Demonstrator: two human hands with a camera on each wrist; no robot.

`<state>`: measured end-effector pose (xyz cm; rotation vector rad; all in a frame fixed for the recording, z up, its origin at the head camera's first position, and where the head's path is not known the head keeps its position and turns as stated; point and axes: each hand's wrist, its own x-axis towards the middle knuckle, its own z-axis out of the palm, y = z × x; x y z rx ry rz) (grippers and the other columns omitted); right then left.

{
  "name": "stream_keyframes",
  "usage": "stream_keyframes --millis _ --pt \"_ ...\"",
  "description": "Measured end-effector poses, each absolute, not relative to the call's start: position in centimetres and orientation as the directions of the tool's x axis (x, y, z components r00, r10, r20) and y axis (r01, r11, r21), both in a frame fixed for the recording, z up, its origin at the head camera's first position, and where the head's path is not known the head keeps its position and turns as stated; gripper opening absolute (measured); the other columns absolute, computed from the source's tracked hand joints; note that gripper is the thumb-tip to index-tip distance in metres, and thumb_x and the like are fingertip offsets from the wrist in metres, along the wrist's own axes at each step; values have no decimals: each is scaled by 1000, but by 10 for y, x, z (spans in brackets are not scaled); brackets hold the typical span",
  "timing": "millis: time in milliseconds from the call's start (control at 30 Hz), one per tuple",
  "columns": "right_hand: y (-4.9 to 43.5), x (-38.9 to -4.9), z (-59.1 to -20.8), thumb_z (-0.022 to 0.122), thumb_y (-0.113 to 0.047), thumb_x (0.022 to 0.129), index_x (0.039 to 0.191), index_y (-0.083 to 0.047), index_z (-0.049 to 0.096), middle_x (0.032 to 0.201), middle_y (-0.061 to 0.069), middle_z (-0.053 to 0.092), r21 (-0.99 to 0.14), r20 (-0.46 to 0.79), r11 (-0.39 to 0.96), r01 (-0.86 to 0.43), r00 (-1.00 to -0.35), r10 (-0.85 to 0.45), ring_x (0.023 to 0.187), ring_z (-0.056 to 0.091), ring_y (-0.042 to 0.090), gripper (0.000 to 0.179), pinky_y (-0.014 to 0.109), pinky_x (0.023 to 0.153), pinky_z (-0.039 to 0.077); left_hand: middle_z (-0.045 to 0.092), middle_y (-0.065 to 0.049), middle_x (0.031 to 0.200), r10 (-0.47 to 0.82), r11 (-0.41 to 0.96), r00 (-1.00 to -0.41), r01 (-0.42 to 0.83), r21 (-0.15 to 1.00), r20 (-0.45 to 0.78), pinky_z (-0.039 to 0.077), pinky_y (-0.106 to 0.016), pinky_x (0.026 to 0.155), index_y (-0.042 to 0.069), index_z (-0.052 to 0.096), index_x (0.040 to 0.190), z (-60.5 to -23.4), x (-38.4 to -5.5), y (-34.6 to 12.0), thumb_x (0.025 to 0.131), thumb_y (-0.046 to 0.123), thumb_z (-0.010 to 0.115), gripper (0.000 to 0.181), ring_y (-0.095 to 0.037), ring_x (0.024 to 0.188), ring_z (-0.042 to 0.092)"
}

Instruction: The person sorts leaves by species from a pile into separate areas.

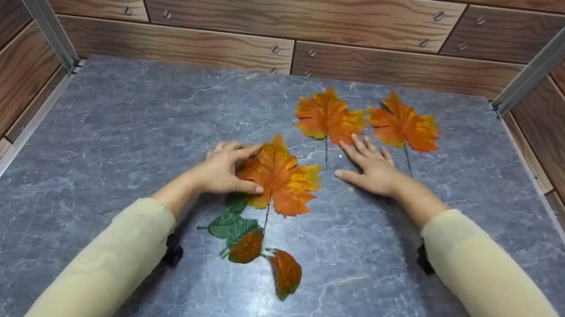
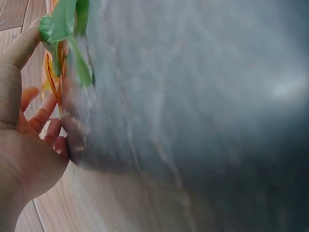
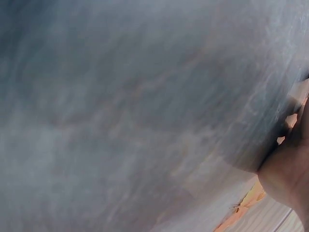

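Note:
My left hand (image 1: 223, 170) lies at the left side of an orange-yellow artificial maple leaf (image 1: 288, 182), thumb over its lower left part and index finger at its upper left edge. In the left wrist view the thumb and fingers are spread apart, and green leaves (image 2: 60, 24) overlap the thumb tip. Below the maple leaf are more green leaves (image 1: 225, 226) and two red-brown leaves (image 1: 286, 273). My right hand (image 1: 373, 170) is spread low over the table, fingertips right at the lower edge of a second maple leaf (image 1: 328, 115). A third maple leaf (image 1: 405, 125) lies just beyond it.
The grey marbled table (image 1: 135, 111) has wood-patterned panels (image 1: 298, 13) behind and at both sides. Metal posts (image 1: 550, 55) rise at the two back corners. The dark stems of the two far leaves point toward me.

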<state>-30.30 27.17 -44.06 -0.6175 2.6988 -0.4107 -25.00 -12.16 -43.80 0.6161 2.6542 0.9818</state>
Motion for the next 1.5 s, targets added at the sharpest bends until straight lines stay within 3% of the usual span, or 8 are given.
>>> stream_keyframes --millis 333,667,1000,1200,1267,1367,1500 --pt "274 -300 -438 44 -72 104 173 -24 10 178 9 -8 -339 -250 866 -368 -852 -460 162 -13 38 90 69 123 -11 44 -11 160 511 709 -858 386 590 -53 22 -65 117 21 35 168 -438 -251 -117 87 47 88 101 -38 147 30" --pt "272 -302 -437 46 -71 104 173 -24 11 178 10 -7 -356 -243 859 -368 -851 -466 162 -13 38 90 68 122 -13 49 -12 157 503 702 -863 381 601 -40 22 -65 118 20 39 167 -437 -251 -118 87 41 89 96 -37 145 36" --pt "272 -302 -438 47 -71 104 173 -24 12 178 9 -7 -368 -239 857 -362 -853 -463 162 -14 38 90 68 122 -13 42 -10 167 464 696 -881 298 653 -94 5 -69 124 25 37 167 -435 -254 -117 87 36 90 97 -43 157 24" --pt "272 -302 -439 48 -70 104 173 -23 12 178 9 -6 -371 -241 855 -362 -852 -465 162 -13 38 90 68 122 -13 58 -10 154 480 661 -872 291 691 -92 9 -66 123 24 39 167 -435 -254 -117 87 30 91 96 -35 145 47" --pt "272 -302 -440 48 -70 104 173 -23 12 178 9 -6 -373 -242 855 -361 -852 -465 162 -13 38 90 68 123 -13 63 -11 148 478 642 -874 275 715 -93 13 -64 124 24 39 166 -436 -255 -118 87 27 91 95 -32 138 55" --pt "272 -302 -441 48 -70 104 173 -23 13 178 10 -6 -375 -243 854 -359 -852 -465 162 -13 39 91 67 123 -13 66 -13 142 470 596 -877 230 769 -102 30 -54 122 24 39 166 -437 -255 -119 88 21 90 93 -28 127 62" --pt "272 -303 -441 48 -71 104 173 -23 12 178 10 -6 -377 -249 856 -354 -851 -462 162 -13 38 91 67 123 -14 66 -14 142 463 513 -880 169 842 -105 51 -41 104 21 40 166 -439 -256 -121 90 12 88 90 -25 118 67"
